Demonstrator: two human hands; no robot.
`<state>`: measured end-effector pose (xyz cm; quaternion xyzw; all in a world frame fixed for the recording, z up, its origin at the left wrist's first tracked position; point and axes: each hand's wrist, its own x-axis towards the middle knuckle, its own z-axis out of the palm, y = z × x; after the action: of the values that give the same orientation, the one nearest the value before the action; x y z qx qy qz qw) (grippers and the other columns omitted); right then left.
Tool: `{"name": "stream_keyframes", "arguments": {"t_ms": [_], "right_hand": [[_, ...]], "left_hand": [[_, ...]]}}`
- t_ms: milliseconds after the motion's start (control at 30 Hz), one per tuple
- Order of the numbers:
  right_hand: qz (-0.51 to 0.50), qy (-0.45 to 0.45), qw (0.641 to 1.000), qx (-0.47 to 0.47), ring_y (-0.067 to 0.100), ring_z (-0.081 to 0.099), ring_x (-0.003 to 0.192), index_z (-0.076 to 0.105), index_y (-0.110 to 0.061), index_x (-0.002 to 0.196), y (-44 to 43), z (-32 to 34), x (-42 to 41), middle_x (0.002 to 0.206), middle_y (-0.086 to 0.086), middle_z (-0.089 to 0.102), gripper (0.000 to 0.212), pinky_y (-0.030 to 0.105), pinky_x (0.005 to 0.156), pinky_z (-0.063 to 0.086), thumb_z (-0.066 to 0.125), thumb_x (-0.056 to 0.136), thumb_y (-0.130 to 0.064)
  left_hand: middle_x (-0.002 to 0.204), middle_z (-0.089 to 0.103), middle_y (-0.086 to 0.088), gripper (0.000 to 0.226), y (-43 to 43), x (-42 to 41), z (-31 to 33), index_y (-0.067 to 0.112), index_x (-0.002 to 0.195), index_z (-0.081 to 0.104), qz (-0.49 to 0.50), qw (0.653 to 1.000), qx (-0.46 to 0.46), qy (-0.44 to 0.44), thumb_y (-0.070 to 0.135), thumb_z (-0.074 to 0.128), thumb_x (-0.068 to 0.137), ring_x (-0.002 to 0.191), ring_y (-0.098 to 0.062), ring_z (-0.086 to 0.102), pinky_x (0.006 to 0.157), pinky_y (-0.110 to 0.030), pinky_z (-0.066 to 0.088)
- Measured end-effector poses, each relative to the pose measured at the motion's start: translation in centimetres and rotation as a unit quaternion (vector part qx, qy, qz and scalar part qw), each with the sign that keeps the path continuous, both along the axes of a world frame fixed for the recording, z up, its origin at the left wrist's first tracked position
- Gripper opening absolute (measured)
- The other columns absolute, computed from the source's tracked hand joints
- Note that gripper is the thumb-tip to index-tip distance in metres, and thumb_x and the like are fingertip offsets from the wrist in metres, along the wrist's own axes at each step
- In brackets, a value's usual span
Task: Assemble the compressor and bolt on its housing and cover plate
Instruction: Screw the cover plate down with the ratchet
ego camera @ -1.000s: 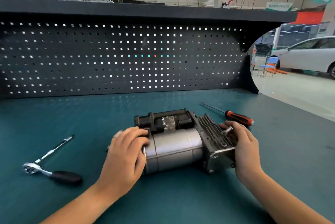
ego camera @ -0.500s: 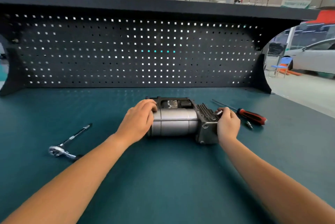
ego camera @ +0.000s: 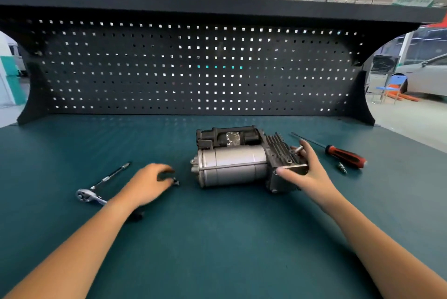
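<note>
Compressor (ego camera: 233, 165) lies on its side on the green bench top (ego camera: 217, 238), about mid-width and nearer the back edge than the front. Its silver cylinder points left. A black block sits along its far side, and the finned grey housing (ego camera: 280, 151) is on its right end.

Right hand (ego camera: 308, 171): clasps the finned end. The thumb presses on the near lower edge of the housing and the fingers reach over its far side. The fingertips touch a small silver bolt (ego camera: 299, 148) standing on top of the fins. I cannot tell whether the bolt is seated in a hole.

Left hand (ego camera: 150, 182): on the bench just left of the compressor and apart from it. The fingers are curled downward, with the tips at a small dark bolt (ego camera: 175, 181) lying on the mat. The hand is motion-blurred, so I cannot tell whether it pinches the bolt or only touches it.

Ratchet wrench (ego camera: 89, 194): toward the left edge of the bench. Its head is clear of the forearm and its handle passes under it. A thin extension bar (ego camera: 112, 174) lies just beyond it, angled toward the back.

Screwdriver (ego camera: 344, 154) with a red and black handle: right of the compressor, with the shaft pointing to the back left. A small metal bit (ego camera: 341, 167) lies just in front of the handle.

Black pegboard (ego camera: 193, 68) stands along the back edge of the bench.
</note>
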<state>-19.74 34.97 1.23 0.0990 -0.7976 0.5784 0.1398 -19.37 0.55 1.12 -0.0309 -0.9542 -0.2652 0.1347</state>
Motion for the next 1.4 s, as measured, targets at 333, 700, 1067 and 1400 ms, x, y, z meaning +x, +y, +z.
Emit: {"name": "stream_keyframes", "arguments": {"t_ms": [333,700,1067,1400], "right_hand": [[-0.053,0.059,0.987,0.137,0.001,0.042,0.109,0.015,-0.021,0.149,0.2,-0.7,-0.6,0.119,-0.013,0.045,0.122,0.0,0.08,0.024,0.09,0.054,-0.025],[-0.083,-0.002,0.988,0.133,0.015,0.028,0.138,0.003,-0.019,0.15,-4.5,-0.1,-2.2,0.152,-0.002,0.026,0.118,0.024,0.104,0.027,0.084,0.065,-0.036],[0.081,-0.011,0.987,0.136,0.009,0.062,0.054,0.06,-0.024,0.068,-8.5,1.8,4.2,0.065,-0.001,0.065,0.019,0.028,0.065,0.053,0.064,0.087,-0.027],[0.086,-0.054,0.986,0.131,0.007,0.057,0.066,0.072,-0.004,0.089,-8.9,-0.6,3.2,0.076,0.005,0.065,0.015,0.017,0.069,0.046,0.072,0.078,-0.012]], "left_hand": [[0.1,0.058,0.002,0.021,1.4,-0.3,-0.5,0.023,0.108,0.069,0.001,0.989,-0.144,0.008,0.021,0.056,0.092,0.103,-0.018,0.057,0.078,-0.024,0.04],[0.077,0.061,0.008,0.009,1.4,1.2,0.3,0.024,0.078,0.065,0.057,0.997,0.003,0.061,0.018,0.071,0.082,0.076,-0.014,0.056,0.064,-0.023,0.037],[0.08,0.048,0.016,0.015,10.8,4.9,0.3,0.015,0.087,0.066,-0.163,0.974,0.052,0.149,0.006,0.073,0.077,0.071,-0.001,0.052,0.069,-0.015,0.042],[0.087,0.054,0.011,0.04,10.4,4.6,-0.8,0.035,0.083,0.054,-0.183,0.98,0.067,0.045,-0.003,0.063,0.078,0.082,0.001,0.055,0.071,-0.01,0.044]]}}
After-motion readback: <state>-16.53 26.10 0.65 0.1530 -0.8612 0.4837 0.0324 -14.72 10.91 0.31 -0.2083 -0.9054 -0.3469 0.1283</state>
